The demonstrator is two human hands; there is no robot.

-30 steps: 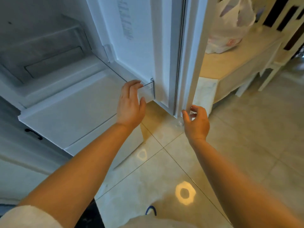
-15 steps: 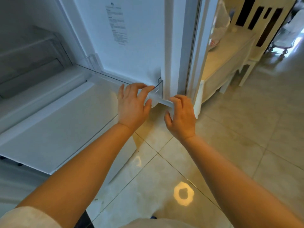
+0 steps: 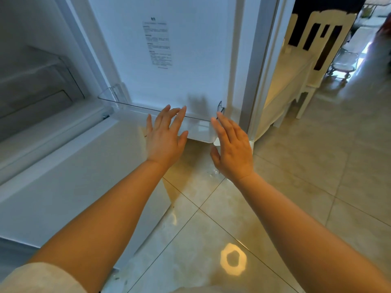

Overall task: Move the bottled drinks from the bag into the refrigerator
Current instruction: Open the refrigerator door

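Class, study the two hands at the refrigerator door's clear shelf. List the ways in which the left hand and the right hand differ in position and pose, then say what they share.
The left hand lies over the front rim of the clear door shelf, while the right hand is at the shelf's right corner. The left hand shows its back with fingers spread; the right hand is turned more edge-on, thumb below. Both are open, fingers straight, holding nothing.

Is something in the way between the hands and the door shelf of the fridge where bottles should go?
Nothing visible blocks it. The left hand and right hand are open at the front rim of the clear door shelf, and no item shows inside it. No bottle or bag is in view.
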